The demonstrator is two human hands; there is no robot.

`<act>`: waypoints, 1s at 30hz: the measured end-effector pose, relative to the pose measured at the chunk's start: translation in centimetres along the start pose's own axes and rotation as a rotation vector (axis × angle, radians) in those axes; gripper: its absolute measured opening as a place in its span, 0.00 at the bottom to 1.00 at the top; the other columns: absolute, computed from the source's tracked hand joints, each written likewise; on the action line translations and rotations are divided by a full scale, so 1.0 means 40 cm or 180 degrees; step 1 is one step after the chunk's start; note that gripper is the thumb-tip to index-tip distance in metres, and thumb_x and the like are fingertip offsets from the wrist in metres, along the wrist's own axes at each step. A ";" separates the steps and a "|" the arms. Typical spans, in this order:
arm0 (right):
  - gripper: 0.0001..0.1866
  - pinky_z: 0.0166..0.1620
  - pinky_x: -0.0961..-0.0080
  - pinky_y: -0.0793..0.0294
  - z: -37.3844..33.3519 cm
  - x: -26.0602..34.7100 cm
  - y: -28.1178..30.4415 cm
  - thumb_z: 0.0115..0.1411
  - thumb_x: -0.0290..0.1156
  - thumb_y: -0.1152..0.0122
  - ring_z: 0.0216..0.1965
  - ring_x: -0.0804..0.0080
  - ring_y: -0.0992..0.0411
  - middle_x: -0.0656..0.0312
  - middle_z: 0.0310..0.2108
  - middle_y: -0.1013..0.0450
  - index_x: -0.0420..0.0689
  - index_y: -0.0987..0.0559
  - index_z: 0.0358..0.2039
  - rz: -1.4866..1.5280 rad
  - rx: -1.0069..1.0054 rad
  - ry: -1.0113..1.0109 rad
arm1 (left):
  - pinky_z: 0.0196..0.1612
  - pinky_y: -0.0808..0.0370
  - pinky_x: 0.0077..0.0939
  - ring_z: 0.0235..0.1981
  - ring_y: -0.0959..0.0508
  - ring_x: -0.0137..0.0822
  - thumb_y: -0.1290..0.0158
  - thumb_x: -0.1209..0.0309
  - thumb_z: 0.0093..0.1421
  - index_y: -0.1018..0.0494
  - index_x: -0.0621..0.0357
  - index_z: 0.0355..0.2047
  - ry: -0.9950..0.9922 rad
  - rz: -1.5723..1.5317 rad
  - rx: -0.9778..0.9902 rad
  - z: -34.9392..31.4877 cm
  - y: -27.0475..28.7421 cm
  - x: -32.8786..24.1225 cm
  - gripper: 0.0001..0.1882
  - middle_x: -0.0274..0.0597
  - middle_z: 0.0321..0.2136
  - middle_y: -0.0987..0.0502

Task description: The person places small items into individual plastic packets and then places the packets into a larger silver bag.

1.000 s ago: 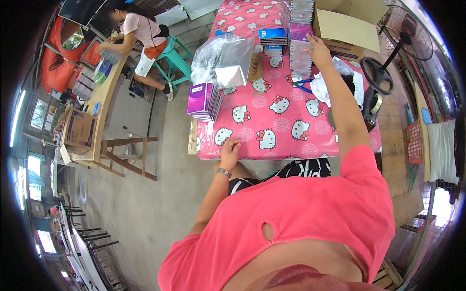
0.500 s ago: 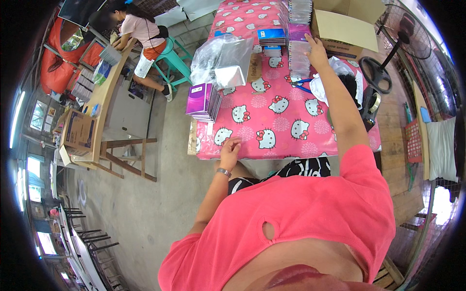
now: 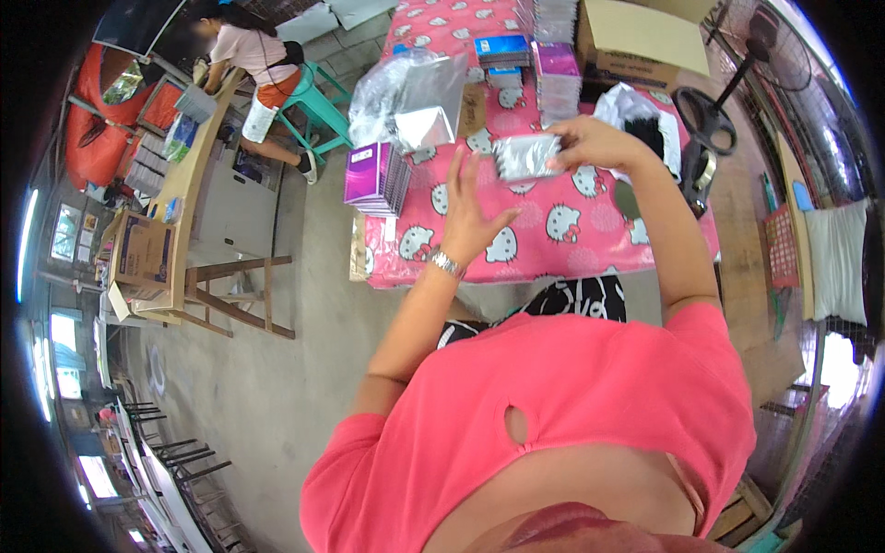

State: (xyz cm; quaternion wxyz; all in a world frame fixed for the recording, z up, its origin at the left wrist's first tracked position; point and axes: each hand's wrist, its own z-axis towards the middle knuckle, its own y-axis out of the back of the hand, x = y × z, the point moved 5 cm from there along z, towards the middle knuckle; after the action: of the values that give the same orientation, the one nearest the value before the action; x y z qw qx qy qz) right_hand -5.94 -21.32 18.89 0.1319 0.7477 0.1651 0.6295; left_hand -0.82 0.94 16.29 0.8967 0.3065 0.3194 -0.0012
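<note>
My right hand [image 3: 595, 146] grips a small, motion-blurred stack of notebooks [image 3: 525, 158] by its right end, held above the pink table. Pale page edges face up toward me. Left of it, my left hand [image 3: 475, 217] is raised with fingers spread and nothing in it, not touching the stack. Beyond my right hand rises a tall pile of spiral notebooks [image 3: 557, 85] with a purple cover on top. A shorter pile with blue covers [image 3: 502, 52] stands beside it. Near the table's left edge is another purple-covered notebook pile [image 3: 371, 175].
Clear plastic wrapping [image 3: 392, 97] lies behind the left pile. An open cardboard box [image 3: 636, 64] stands at the far right, with a white bag [image 3: 631, 103] and a black tape dispenser [image 3: 701, 184] nearer. A person [image 3: 249, 60] works at a wooden bench [image 3: 198, 203] on the left.
My right hand has drawn back from the tall pile toward me and now carries a small notebook stack. My left hand has lifted and reached forward over the table, its fingers spreading.
</note>
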 end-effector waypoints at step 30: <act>0.07 0.34 0.81 0.29 -0.517 -0.584 0.086 0.61 0.29 0.46 0.27 0.78 0.36 0.66 0.25 0.36 0.41 0.29 0.39 0.3463 -0.4850 0.0300 | 0.49 0.33 0.41 0.48 0.33 0.50 0.40 0.72 0.49 0.28 0.49 0.48 -0.0403 0.0071 0.0315 -0.195 -0.138 0.051 0.24 0.49 0.51 0.34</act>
State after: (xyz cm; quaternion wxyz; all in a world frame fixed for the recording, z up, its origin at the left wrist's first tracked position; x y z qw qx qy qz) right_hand -29.60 -34.32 2.88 0.2668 0.4079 -0.6590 0.5728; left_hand -4.76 1.15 7.34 0.8988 0.3534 0.2581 -0.0264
